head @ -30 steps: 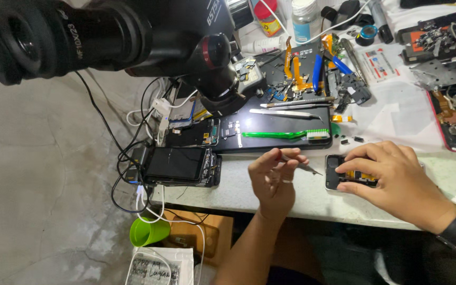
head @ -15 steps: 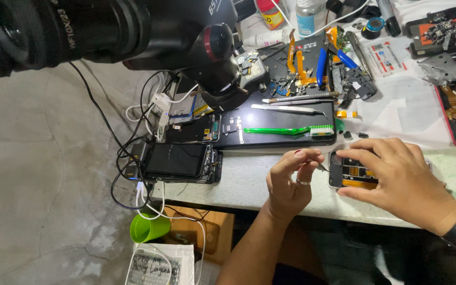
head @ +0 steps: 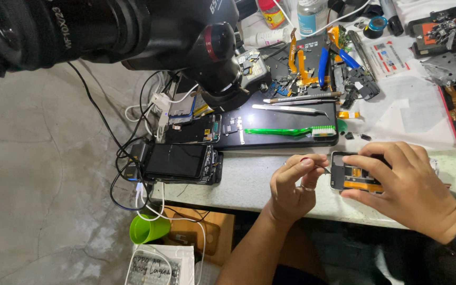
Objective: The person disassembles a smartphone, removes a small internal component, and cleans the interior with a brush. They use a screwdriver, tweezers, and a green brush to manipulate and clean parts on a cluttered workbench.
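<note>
- Your left fingers [head: 307, 163] pinch a thin tool [head: 325, 169]; it could slip and scratch the open phone [head: 350, 178].
- Your right fingers [head: 376, 161] grip the phone near the surface [head: 249, 182] edge; it could fall.

Bench is pretty cluttered: a green toothbrush [head: 290, 131] lies on a black mat [head: 286, 122] below metal tweezers [head: 290, 108], a dark phone [head: 175, 160] sits tangled in cables, and a green cup [head: 149, 228] sits under the table.

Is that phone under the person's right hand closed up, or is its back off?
Opened up. The phone under the right hand shows bare insides and an orange ribbon strip, with no cover. The left hand pinches a thin tool beside it.
</note>
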